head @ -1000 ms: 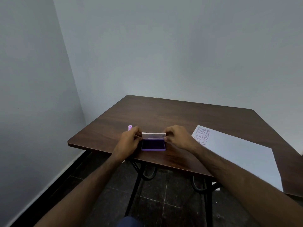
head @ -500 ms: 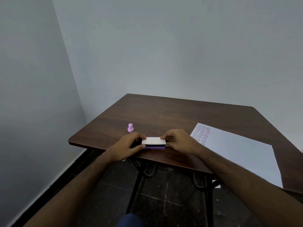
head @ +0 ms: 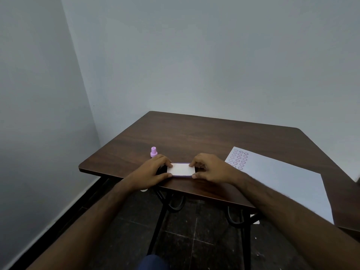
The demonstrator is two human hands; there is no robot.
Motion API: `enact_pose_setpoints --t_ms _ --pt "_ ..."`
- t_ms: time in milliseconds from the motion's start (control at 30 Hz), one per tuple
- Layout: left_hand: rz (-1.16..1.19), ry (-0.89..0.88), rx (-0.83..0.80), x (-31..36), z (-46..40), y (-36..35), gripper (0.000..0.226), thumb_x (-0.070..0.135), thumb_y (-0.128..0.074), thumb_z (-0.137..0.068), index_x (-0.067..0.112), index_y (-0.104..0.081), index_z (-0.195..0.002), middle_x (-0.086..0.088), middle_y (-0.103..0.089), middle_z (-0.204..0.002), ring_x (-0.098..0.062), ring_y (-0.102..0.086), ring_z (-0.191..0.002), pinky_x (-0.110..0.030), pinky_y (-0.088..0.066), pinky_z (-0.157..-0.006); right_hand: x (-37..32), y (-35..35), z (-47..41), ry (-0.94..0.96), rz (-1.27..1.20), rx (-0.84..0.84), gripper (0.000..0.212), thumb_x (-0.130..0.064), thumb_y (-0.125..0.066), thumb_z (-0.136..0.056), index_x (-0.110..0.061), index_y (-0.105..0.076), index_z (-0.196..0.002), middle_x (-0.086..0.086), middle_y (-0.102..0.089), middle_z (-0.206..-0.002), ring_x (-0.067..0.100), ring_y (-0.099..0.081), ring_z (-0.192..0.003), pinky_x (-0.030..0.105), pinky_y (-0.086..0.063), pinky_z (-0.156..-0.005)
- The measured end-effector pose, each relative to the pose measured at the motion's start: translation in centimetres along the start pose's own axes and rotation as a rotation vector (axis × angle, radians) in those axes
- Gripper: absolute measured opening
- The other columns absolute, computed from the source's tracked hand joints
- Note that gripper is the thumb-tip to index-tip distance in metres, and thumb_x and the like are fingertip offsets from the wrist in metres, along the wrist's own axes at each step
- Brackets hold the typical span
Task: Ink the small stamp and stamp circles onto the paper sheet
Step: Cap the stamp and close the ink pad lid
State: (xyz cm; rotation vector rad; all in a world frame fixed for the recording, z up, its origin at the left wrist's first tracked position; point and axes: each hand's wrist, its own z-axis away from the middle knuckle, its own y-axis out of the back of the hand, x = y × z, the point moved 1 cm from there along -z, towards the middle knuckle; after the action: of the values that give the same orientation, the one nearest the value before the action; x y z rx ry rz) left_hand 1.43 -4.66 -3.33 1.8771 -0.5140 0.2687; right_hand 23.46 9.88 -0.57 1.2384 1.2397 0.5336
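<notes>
- Head view: the ink pad case (head: pixel 180 169) is lying shut near the front edge of the worktop (head: pixel 214 137), white lid up, with a purple rim just showing beneath it.
- The left hand (head: pixel 151 172) is bracing the case's left end, fingers curled on top and thumb along the near side; the right hand (head: pixel 209 169) is pinching the right end the same way.
- The small stamp (head: pixel 153 152) is standing upright just beyond the left hand, with nobody holding it.
- The paper sheet (head: pixel 276 184) is lying off to the right, a block of purple circles (head: pixel 238 159) already filling its far corner.
- Risk one: the case is sitting close to the edge, so a hard push or a slip could be sending it off onto the floor.
- Risk two: a left hand moving back carelessly could be knocking that little stamp over.
- Risk three: any ink on the fingertips, which I can't make out, could be smudging the sheet.
</notes>
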Motion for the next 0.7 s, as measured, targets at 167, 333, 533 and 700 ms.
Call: enact_pose_setpoints --t_ms 167,333,533,700 --pt "-0.016 0.016 -0.056 0.0 -0.4 -0.2 0.021 0.029 -0.063 -0.095 0.017 -0.053 -0.110 0.000 -0.056 -0.114 -0.013 -0.054 -0.103 -0.023 -0.045 -0.088 -0.1 0.2 -0.6 -0.004 0.026 -0.004 0.037 -0.024 -0.079 -0.077 -0.014 -0.063 -0.109 0.006 -0.062 -0.113 0.017 -0.062 -0.098 0.029 -0.051 -0.086" --pt "-0.053 0.033 -0.100 0.0 -0.6 -0.1 0.022 0.032 -0.061 -0.095 0.019 -0.052 -0.111 0.000 -0.055 -0.113 -0.014 -0.053 -0.101 -0.031 -0.046 -0.089 -0.2 0.0 -0.8 -0.013 0.058 -0.007 0.038 -0.024 -0.079 -0.077 -0.015 -0.062 -0.109 0.006 -0.061 -0.113 0.017 -0.062 -0.095 0.030 -0.050 -0.084" --pt "-0.229 0.052 -0.110 0.6 -1.6 0.4 0.037 0.055 -0.050 -0.093 0.026 -0.054 -0.114 0.008 -0.054 -0.117 -0.009 -0.048 -0.107 -0.032 -0.043 -0.096 0.4 1.6 0.5 -0.101 -0.257 -0.040 0.053 -0.021 -0.079 -0.080 -0.014 -0.056 -0.126 0.002 -0.055 -0.130 0.018 -0.066 -0.107 0.026 -0.055 -0.084" --pt "-0.277 -0.016 0.013 4.2 -3.8 -1.9 0.039 0.053 -0.044 -0.097 0.024 -0.053 -0.121 0.005 -0.051 -0.131 -0.013 -0.042 -0.125 -0.032 -0.031 -0.107 4.2 5.7 5.0 -0.155 -0.234 0.115 0.036 -0.027 -0.070 -0.088 -0.020 -0.060 -0.122 -0.007 -0.057 -0.128 0.008 -0.064 -0.106 0.017 -0.050 -0.084"
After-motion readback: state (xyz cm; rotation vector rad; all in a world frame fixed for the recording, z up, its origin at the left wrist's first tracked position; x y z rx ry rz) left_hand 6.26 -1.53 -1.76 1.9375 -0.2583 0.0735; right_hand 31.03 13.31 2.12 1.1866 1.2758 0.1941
